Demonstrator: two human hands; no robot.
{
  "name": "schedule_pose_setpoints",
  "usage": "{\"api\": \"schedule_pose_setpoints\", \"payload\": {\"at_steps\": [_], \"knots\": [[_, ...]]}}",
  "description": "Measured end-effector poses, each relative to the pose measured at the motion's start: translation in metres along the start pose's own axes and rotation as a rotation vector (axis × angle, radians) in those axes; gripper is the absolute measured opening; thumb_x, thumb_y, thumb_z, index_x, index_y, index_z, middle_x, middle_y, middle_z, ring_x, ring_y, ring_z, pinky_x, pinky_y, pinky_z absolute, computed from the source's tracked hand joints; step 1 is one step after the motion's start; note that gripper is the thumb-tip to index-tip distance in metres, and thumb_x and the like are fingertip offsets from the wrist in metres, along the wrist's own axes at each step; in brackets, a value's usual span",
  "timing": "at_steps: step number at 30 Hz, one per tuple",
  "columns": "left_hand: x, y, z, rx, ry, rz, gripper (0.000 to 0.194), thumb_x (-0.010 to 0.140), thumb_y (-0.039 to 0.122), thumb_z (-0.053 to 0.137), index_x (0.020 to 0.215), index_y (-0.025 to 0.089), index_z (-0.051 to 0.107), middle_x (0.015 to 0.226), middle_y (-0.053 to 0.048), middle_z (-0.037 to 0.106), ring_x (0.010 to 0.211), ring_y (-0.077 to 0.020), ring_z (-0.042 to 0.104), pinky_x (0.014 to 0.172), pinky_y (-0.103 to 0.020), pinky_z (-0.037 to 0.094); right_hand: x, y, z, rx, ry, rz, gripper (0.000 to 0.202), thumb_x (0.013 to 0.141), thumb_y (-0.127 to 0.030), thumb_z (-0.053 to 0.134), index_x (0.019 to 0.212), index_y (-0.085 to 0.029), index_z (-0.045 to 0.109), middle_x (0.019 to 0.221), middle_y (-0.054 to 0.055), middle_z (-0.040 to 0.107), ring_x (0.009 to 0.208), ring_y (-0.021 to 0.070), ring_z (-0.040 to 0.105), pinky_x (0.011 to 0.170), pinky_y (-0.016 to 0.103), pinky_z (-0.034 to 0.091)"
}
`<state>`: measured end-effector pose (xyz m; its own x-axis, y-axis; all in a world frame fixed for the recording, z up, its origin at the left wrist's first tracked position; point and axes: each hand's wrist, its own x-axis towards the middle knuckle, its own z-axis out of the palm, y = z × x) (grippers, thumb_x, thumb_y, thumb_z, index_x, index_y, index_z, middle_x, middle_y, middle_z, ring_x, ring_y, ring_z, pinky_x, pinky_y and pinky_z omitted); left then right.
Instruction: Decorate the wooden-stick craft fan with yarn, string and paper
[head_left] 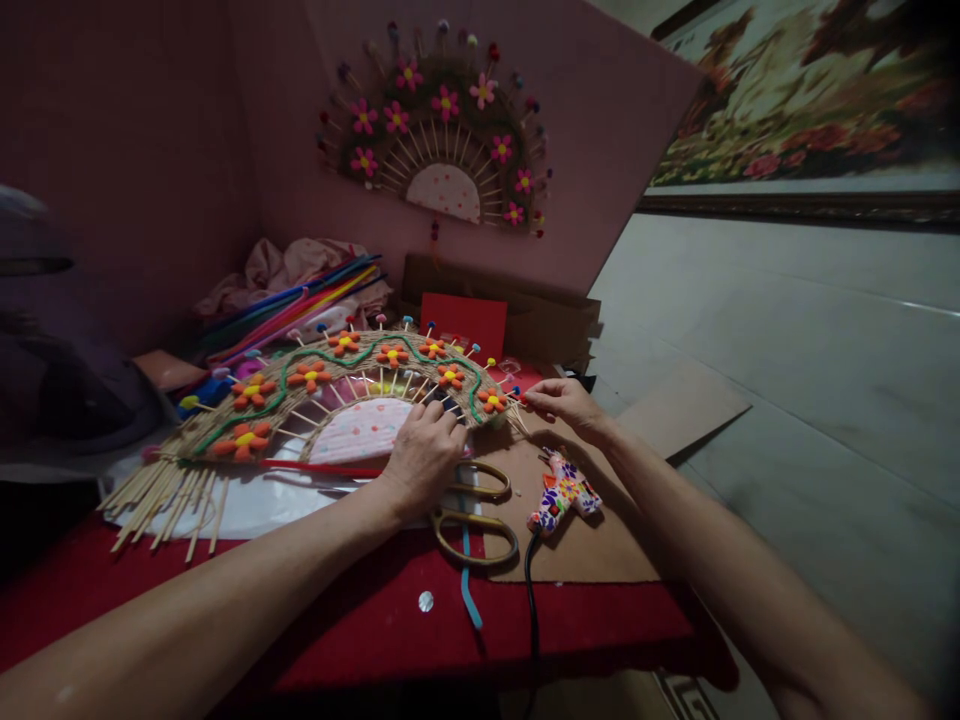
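Left forearm over scissors

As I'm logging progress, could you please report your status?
Left hand at orange-flowered fan. Right hand at fan's right end. Scissors close by left hand.

A framed picture hangs above pale tiles in dim light.

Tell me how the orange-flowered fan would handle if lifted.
The fan is probably light, being mainly thin sticks and twine-like wrapping. Those radiating sticks may keep it fairly stiff. Slender ball-tipped picks along its rim could snap if knocked.
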<state>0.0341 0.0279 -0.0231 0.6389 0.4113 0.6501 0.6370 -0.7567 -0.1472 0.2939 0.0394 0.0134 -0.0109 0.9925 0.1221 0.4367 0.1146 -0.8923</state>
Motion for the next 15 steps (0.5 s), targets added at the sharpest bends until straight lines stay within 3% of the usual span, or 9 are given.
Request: {"api": "schedule_pose_setpoints", "payload": {"at_steps": [15], "knots": [[-0.0008, 0.0, 0.0031, -0.009, 0.015, -0.003, 0.018, 0.083, 0.008, 0.05, 0.072, 0.014, 0.063, 0.075, -0.01, 0.063, 0.078, -0.0265, 0.052, 0.067, -0.037, 0.042, 0.003, 0.002, -0.0004, -0.029, -0.008, -0.003, 0.037, 0.067, -0.049, 0.071, 0.07, -0.012, 0.067, 0.059, 0.002, 0.06, 0.046, 0.0069, 0.041, 0.045, 0.023, 0.03]]}}
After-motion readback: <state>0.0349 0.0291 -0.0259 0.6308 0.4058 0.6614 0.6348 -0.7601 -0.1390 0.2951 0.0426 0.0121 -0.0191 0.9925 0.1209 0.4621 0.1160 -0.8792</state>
